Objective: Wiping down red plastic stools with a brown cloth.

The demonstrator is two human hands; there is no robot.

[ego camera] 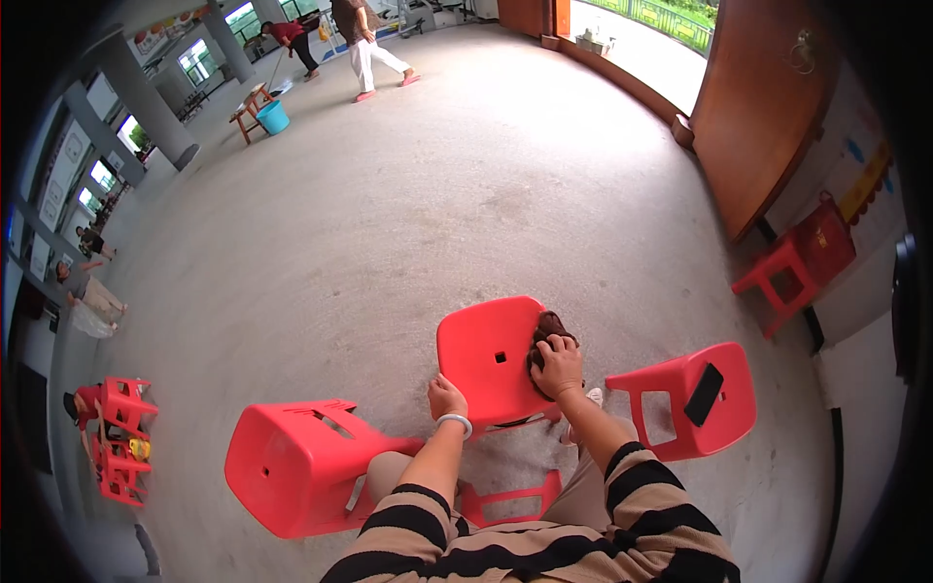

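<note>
A red plastic stool (pixel 474 350) stands in front of me, its seat facing up with a small square hole in the middle. My left hand (pixel 446 398) grips the near left edge of that seat. At its right edge, my right hand (pixel 558 364) presses a dark brown cloth (pixel 548 324) against the plastic, fingers curled over it. Another red stool (pixel 270 466) is beside my left knee. To my right, a third red stool (pixel 718 430) carries a black phone-like slab (pixel 704 394) on its seat.
A wooden door (pixel 765 116) stands ajar at the upper right, near a red stool with a dark red bag (pixel 824 240). Far off are a blue bucket (pixel 272 117), a wooden bench (pixel 251 109) and several people. More red stools (pixel 125 404) stand at the far left beside a person.
</note>
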